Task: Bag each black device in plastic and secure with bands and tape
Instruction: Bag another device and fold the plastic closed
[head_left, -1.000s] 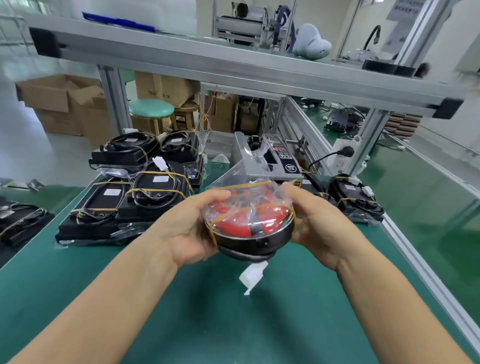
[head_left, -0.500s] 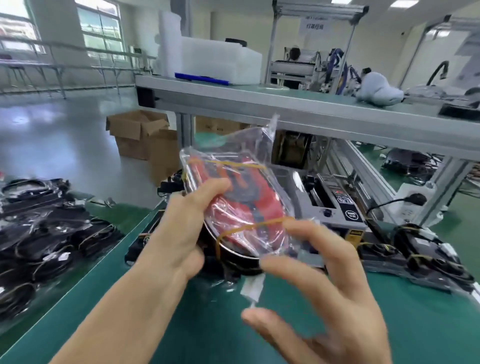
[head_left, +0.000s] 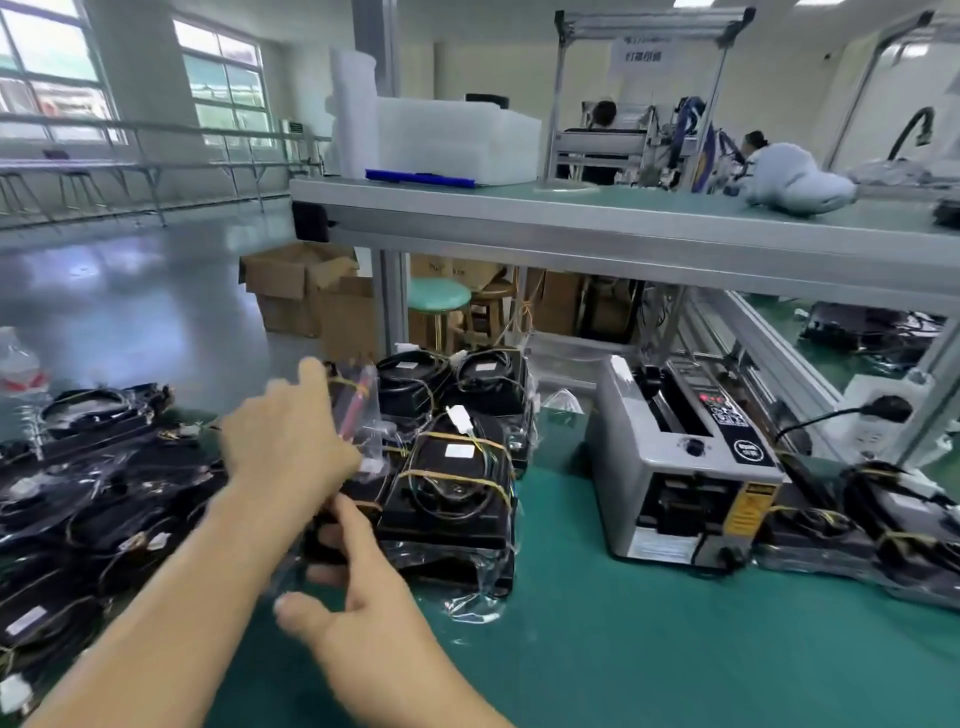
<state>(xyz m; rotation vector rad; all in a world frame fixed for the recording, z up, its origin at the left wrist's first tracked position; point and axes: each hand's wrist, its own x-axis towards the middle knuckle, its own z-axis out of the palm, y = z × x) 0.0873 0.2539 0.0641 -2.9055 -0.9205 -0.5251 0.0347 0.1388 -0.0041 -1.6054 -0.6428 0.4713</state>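
- Head view: the left hand holds the bagged device in its fingers, over the stack of banded devices at the middle of the worktop.
- I think it should be set down flat on the stack, with bands not slipping.
- The right hand has relaxed fingers, touching the black lower edge.
- The bag is clear plastic; red shows inside, under a yellow band, blurred.

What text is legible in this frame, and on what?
Nothing reads cleanly.
Hanging sign: characters in one row, too blurred to quote.
Grey tape dispenser: round black logo, QR-like label and red display digits, all too small.
Its yellow warning sticker: print unreadable.
White labels on the bagged black devices: no readable print.
Cardboard box under the shelf: faint print, illegible.
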